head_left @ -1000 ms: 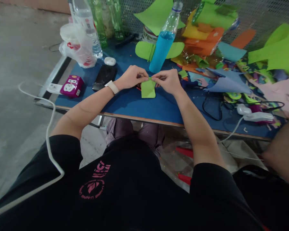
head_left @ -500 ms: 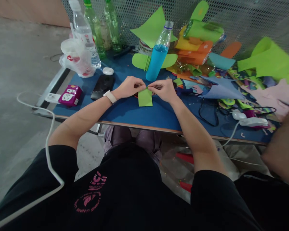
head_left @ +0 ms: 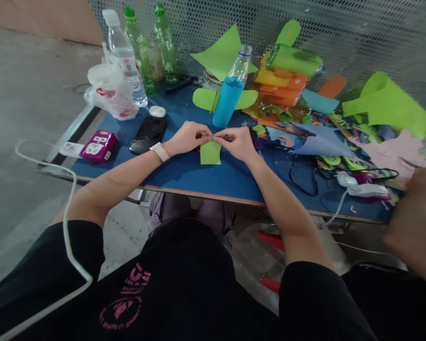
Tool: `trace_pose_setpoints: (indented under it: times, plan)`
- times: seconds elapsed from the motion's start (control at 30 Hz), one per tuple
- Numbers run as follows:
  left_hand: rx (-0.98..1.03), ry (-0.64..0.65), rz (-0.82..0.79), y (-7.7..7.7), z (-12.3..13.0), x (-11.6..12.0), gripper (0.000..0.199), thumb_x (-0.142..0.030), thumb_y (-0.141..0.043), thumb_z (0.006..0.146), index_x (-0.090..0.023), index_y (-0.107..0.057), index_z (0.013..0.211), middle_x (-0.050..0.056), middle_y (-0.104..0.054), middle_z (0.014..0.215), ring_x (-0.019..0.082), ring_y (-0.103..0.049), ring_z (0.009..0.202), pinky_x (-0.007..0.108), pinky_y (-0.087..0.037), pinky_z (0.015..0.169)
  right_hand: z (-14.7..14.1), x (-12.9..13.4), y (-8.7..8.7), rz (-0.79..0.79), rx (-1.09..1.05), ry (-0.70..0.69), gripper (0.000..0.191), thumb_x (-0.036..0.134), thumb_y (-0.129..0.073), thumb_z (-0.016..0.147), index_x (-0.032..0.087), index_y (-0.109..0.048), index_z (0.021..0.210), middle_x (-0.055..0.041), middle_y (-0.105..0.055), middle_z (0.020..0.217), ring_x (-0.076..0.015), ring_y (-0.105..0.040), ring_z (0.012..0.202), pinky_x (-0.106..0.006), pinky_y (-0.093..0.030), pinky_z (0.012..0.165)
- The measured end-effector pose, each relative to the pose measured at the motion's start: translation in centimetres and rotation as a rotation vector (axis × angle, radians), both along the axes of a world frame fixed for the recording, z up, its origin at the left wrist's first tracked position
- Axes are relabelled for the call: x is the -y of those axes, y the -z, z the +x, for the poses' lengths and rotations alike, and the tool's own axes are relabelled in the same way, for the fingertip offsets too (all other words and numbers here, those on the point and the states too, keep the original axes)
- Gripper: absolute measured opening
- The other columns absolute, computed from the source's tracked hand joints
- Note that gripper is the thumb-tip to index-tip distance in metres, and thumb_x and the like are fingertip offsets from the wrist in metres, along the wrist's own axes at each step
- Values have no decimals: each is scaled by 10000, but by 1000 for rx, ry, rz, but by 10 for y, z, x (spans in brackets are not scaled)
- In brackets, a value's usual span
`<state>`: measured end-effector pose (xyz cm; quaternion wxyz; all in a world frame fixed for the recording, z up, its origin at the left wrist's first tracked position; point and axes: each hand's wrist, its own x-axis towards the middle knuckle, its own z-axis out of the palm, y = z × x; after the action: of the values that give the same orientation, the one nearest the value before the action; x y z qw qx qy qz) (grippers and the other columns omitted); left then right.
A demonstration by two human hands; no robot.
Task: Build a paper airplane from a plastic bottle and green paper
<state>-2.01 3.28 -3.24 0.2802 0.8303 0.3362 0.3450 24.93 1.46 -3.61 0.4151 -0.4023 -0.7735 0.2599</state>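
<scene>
A small light-green piece of paper (head_left: 210, 154) hangs from the fingertips of both my hands over the blue table (head_left: 177, 173). My left hand (head_left: 189, 138) pinches its top edge from the left, a white band on the wrist. From the right, my right hand (head_left: 237, 142) pinches the same edge, the fingertips of both hands almost meeting. Just beyond them a bottle of blue liquid (head_left: 227, 97) stands with green paper wings (head_left: 203, 99) behind it. What lies under the paper is mostly hidden.
To the left are a black phone (head_left: 148, 135), a purple power socket (head_left: 99, 146), a white earbud case (head_left: 157, 112) and a clear bottle (head_left: 122, 52). Coloured paper scraps (head_left: 323, 142) cover the right side. A co-worker's blurred arm (head_left: 415, 222) reaches in at far right.
The whole view has shifted slightly, so the table sits a little lower. Both hands keep their pinch on the green paper. The co-worker's hand at far right has moved.
</scene>
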Motion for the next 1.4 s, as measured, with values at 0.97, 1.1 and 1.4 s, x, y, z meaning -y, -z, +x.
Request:
trace_pose_setpoints:
  times: [0.97,1.1,1.4]
  plan:
    - [182,12,-99,6,3,-5,372,-500,-906,1093,-152,-1035,1114,118,-926,922,162,-678,709,311,-515,658,4,-11,12,-84,-212,-2,610,893,-1072,858,298,-1044,988,-103,-975,1004,-351,-934,925,-525,-778,841]
    - [186,47,-95,7,3,-4,385,-516,-891,1112,-157,-1027,1130,120,-924,941,169,-695,738,318,-540,695,2,-10,10,-88,-231,11,588,881,-1105,811,313,-1036,945,-90,-979,1006,-353,-936,935,-535,-794,863]
    - [181,43,-180,7,4,-2,502,-640,-873,1134,-162,-978,1023,104,-887,884,177,-706,728,305,-544,648,0,-9,7,-70,-262,16,480,791,-1150,802,337,-1035,912,-73,-969,975,-313,-911,884,-500,-780,836]
